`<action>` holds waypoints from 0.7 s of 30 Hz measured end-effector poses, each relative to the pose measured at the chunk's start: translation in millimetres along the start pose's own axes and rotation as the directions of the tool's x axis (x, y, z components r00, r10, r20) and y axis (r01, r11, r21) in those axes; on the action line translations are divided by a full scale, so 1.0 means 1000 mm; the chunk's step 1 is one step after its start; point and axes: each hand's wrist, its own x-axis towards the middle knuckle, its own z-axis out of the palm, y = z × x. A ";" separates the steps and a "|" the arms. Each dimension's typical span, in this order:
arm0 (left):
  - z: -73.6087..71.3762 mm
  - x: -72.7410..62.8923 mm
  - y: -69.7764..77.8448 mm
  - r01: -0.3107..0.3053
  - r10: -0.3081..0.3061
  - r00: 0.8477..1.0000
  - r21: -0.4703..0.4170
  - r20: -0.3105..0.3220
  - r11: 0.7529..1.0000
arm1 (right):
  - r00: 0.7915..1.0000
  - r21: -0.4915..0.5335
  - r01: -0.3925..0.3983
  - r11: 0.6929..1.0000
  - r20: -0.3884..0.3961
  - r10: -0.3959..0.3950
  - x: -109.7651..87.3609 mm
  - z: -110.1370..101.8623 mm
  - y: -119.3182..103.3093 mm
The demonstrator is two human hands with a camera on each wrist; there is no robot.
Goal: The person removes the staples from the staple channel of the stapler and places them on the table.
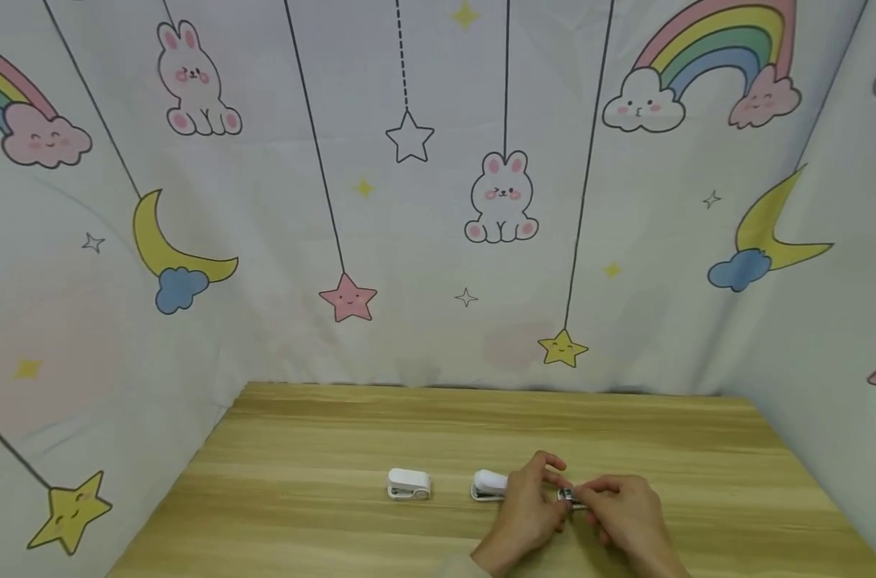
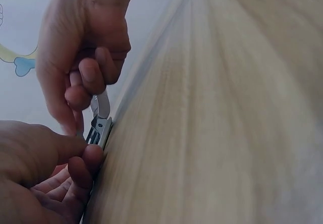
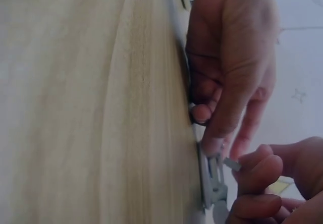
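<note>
A small stapler (image 2: 99, 128) lies on the table with its top swung up and its metal channel showing. My left hand (image 1: 527, 506) pinches one end of it between thumb and finger. In the right wrist view, my right hand (image 3: 282, 183) pinches a short grey strip of staples (image 3: 232, 164) beside the channel. From the head view, my right hand (image 1: 629, 514) covers part of the stapler. Left of my hands stands a white mini stapler (image 1: 489, 485), partly hidden behind the left hand. Another white mini stapler (image 1: 409, 484) sits farther left.
The wood-grain table (image 1: 315, 441) runs back to a pale printed curtain (image 1: 423, 337) with rabbits, stars and moons. Curtain panels also close in the left and right sides.
</note>
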 end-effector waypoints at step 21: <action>0.001 0.000 0.004 0.012 -0.012 1.000 -0.003 -0.010 1.000 | 0.999 -0.060 -0.041 0.997 -0.005 0.041 -0.007 -0.032 0.038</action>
